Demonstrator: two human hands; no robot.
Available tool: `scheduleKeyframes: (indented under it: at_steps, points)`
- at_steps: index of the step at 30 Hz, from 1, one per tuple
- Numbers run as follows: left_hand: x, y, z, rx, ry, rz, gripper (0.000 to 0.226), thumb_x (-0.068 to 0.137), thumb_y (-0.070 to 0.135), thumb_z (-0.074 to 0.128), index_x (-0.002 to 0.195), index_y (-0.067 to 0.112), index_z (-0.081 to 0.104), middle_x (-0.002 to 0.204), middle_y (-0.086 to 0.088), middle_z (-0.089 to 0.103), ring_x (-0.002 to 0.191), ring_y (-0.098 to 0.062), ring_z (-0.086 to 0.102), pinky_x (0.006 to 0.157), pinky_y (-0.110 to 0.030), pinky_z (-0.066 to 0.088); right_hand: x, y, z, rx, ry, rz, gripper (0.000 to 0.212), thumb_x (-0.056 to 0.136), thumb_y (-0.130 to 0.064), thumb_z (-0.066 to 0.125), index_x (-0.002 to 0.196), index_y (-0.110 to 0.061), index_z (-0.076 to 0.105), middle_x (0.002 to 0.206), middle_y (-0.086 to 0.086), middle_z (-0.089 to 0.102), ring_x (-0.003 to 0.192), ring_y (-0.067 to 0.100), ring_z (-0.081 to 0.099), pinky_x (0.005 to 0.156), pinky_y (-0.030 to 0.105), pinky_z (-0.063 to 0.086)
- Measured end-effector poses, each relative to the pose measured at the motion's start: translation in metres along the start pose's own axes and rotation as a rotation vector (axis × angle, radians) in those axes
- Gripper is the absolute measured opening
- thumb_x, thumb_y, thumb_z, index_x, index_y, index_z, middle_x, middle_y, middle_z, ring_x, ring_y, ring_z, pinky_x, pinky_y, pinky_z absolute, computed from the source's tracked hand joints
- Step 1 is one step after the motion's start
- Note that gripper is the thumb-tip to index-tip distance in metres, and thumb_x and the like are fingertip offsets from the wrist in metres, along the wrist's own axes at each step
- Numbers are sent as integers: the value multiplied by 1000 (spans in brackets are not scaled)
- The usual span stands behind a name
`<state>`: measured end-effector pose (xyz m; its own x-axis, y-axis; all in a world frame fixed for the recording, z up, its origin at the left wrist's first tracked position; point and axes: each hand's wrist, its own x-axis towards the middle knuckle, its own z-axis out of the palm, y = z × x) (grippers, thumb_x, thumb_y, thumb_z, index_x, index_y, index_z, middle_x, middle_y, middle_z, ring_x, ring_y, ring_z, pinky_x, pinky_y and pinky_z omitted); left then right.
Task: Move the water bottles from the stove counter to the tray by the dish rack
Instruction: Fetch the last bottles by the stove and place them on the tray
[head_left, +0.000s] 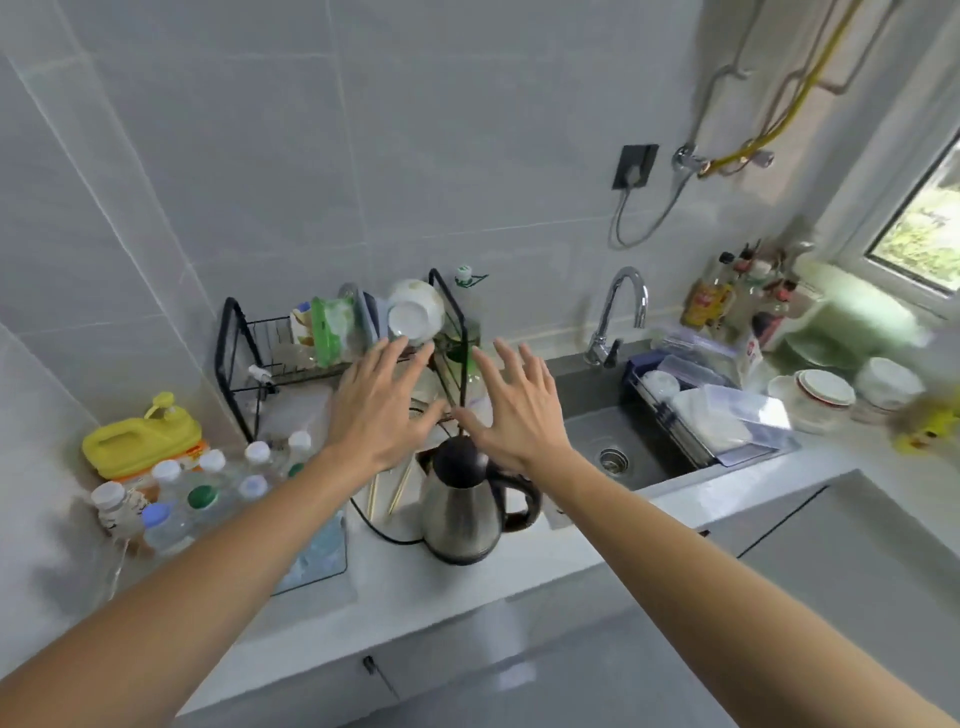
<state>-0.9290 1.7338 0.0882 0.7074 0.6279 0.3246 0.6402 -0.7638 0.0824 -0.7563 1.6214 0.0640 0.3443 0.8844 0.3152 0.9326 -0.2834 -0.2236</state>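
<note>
Several clear water bottles (208, 493) with white, blue and green caps stand packed together on a tray (322, 561) at the left, in front of the black wire dish rack (249, 358). My left hand (379, 405) hovers with fingers spread above the counter near the rack, holding nothing. My right hand (519, 410) is held out beside it, fingers apart and empty, above the kettle (467, 509). My left forearm hides part of the tray. No stove is in view.
A yellow jug (140, 436) lies behind the bottles. A steel kettle with a black lid stands at the counter's front, its cord looping left. The sink (613, 447) and tap (618, 317) are to the right, with dishes, bowls and sauce bottles (727, 296) beyond.
</note>
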Motion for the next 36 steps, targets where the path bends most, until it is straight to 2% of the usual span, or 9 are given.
scheduleKeyframes:
  at_steps: [4, 8, 13, 15, 17, 25, 29, 33, 36]
  points:
    - [37, 114, 10, -67, -10, 117, 78, 90, 66, 37, 159, 30, 27, 163, -8, 32, 152, -29, 23, 121, -48, 25, -50, 97, -55, -42, 25, 144, 84, 91, -76, 37, 162, -32, 20, 169, 9, 23, 157, 39, 13, 125, 58, 17]
    - [62, 253, 26, -104, -21, 254, 77, 91, 66, 39, 158, 31, 28, 163, -8, 33, 151, -29, 25, 118, -50, 31, -119, 206, -112, -82, 54, 290, 86, 91, -75, 38, 163, -32, 18, 171, 9, 19, 158, 37, 10, 126, 56, 16]
    - [75, 425, 43, -178, -31, 423, 76, 93, 66, 40, 159, 31, 29, 163, -6, 34, 152, -28, 26, 119, -50, 29, -209, 335, -181, -136, 84, 467, 85, 91, -75, 36, 163, -32, 19, 170, 10, 19, 158, 36, 8, 125, 56, 16]
    - [76, 489, 49, -208, -44, 480, 78, 90, 68, 34, 158, 30, 30, 162, -6, 35, 151, -28, 27, 118, -50, 30, -247, 377, -208, -161, 110, 546, 85, 91, -75, 37, 162, -33, 19, 171, 8, 19, 158, 35, 8, 125, 55, 18]
    - [73, 550, 55, -251, -56, 557, 76, 91, 67, 38, 156, 30, 33, 160, -6, 38, 149, -28, 30, 116, -51, 32, -288, 413, -233, -188, 139, 630, 85, 91, -75, 41, 163, -34, 20, 170, 7, 20, 158, 35, 10, 125, 55, 18]
    - [42, 779, 73, -398, -111, 922, 71, 93, 64, 41, 154, 28, 37, 156, -8, 43, 146, -31, 35, 114, -50, 37, -463, 529, -304, -270, 235, 1006, 83, 92, -74, 40, 162, -32, 23, 169, 8, 21, 156, 36, 12, 125, 54, 15]
    - [23, 888, 88, -467, -138, 1128, 71, 94, 62, 40, 152, 22, 42, 150, -11, 47, 139, -32, 42, 109, -49, 42, -545, 571, -333, -347, 267, 1187, 84, 91, -73, 40, 162, -29, 26, 168, 8, 24, 155, 35, 15, 126, 52, 14]
    - [1, 990, 104, -482, -183, 1303, 74, 95, 65, 34, 155, 24, 37, 156, -10, 41, 145, -31, 36, 114, -50, 36, -612, 601, -360, -429, 294, 1350, 84, 91, -74, 41, 161, -33, 23, 167, 6, 24, 155, 34, 15, 125, 53, 19]
    - [-21, 1056, 104, -492, -205, 1418, 73, 95, 66, 35, 156, 26, 37, 158, -10, 40, 147, -31, 33, 115, -50, 36, -657, 612, -378, -470, 303, 1483, 85, 92, -73, 40, 163, -31, 20, 170, 8, 20, 157, 34, 12, 127, 50, 15]
